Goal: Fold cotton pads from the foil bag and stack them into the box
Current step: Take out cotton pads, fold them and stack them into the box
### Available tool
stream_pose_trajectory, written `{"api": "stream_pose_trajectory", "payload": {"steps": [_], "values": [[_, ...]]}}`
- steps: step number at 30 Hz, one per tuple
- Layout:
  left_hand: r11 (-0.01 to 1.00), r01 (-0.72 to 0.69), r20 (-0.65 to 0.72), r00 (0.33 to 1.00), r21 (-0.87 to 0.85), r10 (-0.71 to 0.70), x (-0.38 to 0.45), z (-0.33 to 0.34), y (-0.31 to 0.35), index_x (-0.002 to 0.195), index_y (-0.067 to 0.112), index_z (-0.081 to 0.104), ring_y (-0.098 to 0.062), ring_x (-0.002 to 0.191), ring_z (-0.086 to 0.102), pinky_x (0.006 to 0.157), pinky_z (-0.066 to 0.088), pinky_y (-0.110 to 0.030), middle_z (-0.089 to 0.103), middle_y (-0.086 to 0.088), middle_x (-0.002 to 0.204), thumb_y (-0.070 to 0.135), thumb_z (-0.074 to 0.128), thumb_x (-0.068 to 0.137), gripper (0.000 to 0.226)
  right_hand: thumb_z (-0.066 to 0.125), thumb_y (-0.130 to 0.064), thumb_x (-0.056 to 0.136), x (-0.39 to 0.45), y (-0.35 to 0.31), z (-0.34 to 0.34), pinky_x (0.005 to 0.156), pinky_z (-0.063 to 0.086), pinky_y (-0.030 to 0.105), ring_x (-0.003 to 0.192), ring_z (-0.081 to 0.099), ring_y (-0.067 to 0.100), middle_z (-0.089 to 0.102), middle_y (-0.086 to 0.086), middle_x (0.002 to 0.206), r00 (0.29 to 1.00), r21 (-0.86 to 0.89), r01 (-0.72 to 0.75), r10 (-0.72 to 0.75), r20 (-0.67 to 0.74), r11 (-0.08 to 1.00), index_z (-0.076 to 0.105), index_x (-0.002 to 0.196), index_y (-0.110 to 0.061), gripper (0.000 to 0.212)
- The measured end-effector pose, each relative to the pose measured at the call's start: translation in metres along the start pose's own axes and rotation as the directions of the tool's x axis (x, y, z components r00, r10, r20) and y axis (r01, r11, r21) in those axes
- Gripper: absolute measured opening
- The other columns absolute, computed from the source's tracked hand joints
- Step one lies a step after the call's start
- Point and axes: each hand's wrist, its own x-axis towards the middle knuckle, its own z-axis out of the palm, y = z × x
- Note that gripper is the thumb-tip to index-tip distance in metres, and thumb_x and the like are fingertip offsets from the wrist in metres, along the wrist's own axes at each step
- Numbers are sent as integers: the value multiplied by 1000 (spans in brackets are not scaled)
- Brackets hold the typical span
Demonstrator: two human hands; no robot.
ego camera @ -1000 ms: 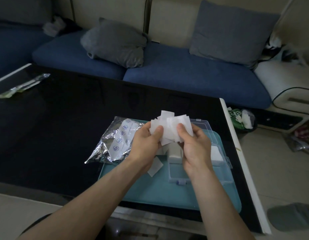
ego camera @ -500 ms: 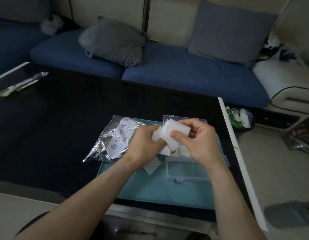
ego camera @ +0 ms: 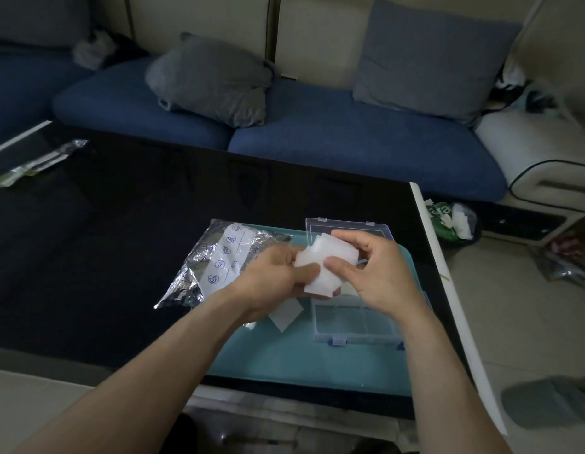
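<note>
- Both hands, the left hand (ego camera: 271, 276) and right hand (ego camera: 379, 273), pinch a small bundle of white cotton pads (ego camera: 324, 265) between thumbs and curled fingers, held above the open clear box (ego camera: 353, 326).
- One loose pad (ego camera: 286, 314) lies on the teal tray (ego camera: 301, 362).
- The foil bag (ego camera: 216, 260) rests partly on the tray's left edge and partly on the dark tabletop (ego camera: 121, 224).

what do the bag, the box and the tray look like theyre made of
Bag: crinkled metallic foil, shiny and creased, with a pale printed panel.
Box: clear hard plastic; the tray shows through it, and it has blue latches.
Tray: probably plastic, smooth matte teal with rounded corners.
</note>
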Motion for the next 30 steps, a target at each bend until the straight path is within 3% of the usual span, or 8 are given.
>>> {"api": "stream_pose_trajectory", "payload": {"steps": [4,9,12,15,18,21,25,30], "values": [[1000,-19,11,1000,19,19,-2,0,-1,119,-11,55,-44,104,66,91,57,-44,64,-31,118,-6,49,97,23,75,-18,88,-1,0,-1,76,55,18,96,63,1,65,-20,105,1000,64,-22,22,-3,998,64,114,-33,32],[999,-37,-33,999,-28,36,-4,2,2,114,-6,59,-39,95,70,81,61,-35,70,-24,111,-11,47,97,22,68,-20,95,1,5,-4,78,60,33,95,70,14,72,-2,105,981,294,-125,163,-108,948,68,115,-19,21],[997,-63,-204,978,-50,52,-2,2,0,106,-6,61,-31,82,74,76,62,-36,72,-24,104,-14,49,94,18,67,-17,94,5,5,-10,75,58,34,101,72,22,74,6,112,931,667,-232,360,-58,708,68,117,-14,22],[995,-90,-352,934,-51,66,3,1,-4,100,-2,65,-38,89,72,78,60,-48,72,-26,101,-12,54,93,16,70,-13,90,4,1,-12,66,56,27,99,71,23,74,10,113,919,797,-284,389,67,533,68,117,-8,27],[993,-117,-394,913,-16,101,4,3,-5,93,7,68,-32,84,72,75,62,-44,75,-17,91,-5,62,91,13,77,-13,83,-2,-4,-4,71,60,32,95,74,21,76,6,106,943,636,-316,310,125,705,68,114,-9,33],[990,-139,-358,924,14,135,0,4,-3,97,9,68,-28,84,75,72,63,-39,76,-13,91,1,67,90,10,83,-17,78,-5,-5,5,72,63,32,88,75,14,78,-1,99,968,416,-224,249,-6,881,70,109,-14,34],[985,-168,-367,914,49,174,0,5,-2,108,-1,65,-26,85,74,70,63,-35,74,-18,97,5,60,96,15,84,-27,79,-3,-5,13,64,61,25,80,73,7,75,-8,91,972,283,-173,209,-103,944,70,97,-25,22],[983,-161,-338,923,90,183,0,6,0,100,0,66,-22,82,73,72,62,-34,73,-16,91,14,48,104,24,80,-30,83,-3,-4,16,66,62,28,80,72,8,74,-7,90,973,220,-183,208,-98,958,66,94,-30,18]]}}
